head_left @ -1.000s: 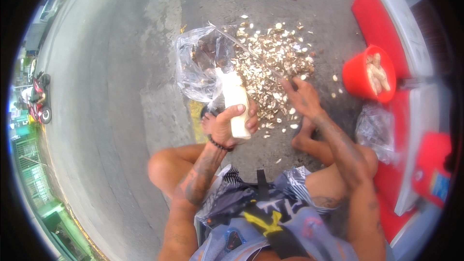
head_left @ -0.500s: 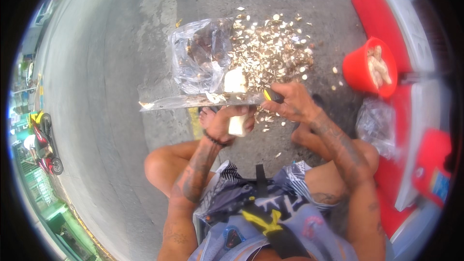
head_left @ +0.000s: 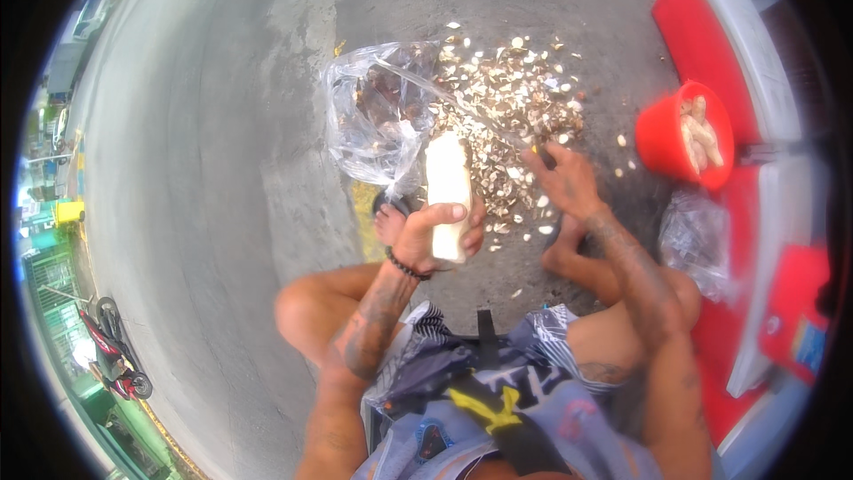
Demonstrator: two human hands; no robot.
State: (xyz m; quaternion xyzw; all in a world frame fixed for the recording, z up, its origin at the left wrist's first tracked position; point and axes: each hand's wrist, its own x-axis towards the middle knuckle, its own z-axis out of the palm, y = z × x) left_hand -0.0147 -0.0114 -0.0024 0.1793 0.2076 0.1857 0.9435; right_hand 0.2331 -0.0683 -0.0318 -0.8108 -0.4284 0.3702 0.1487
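Note:
My left hand is closed round the lower part of a peeled white root, which looks like cassava. The root points away from me, with my thumb across its near end. My right hand grips the black and yellow handle of a long knife. Its blade slants far and left over the peelings, apart from the root. Under and beyond both hands lies a spread of brown and white peelings. Left of it sits a clear plastic bag with dark brown pieces inside.
A red bucket of peeled roots stands at the right, beside red and white boxes. A crumpled clear bag lies nearer. My bare knees flank the work. Grey pavement stretches left, with a red motorcycle at the far left.
The knife has come off the root and swung from lying crosswise to slanting away, as my right hand moved right. The root now shows whole in my left hand. The motorcycle has shifted nearer.

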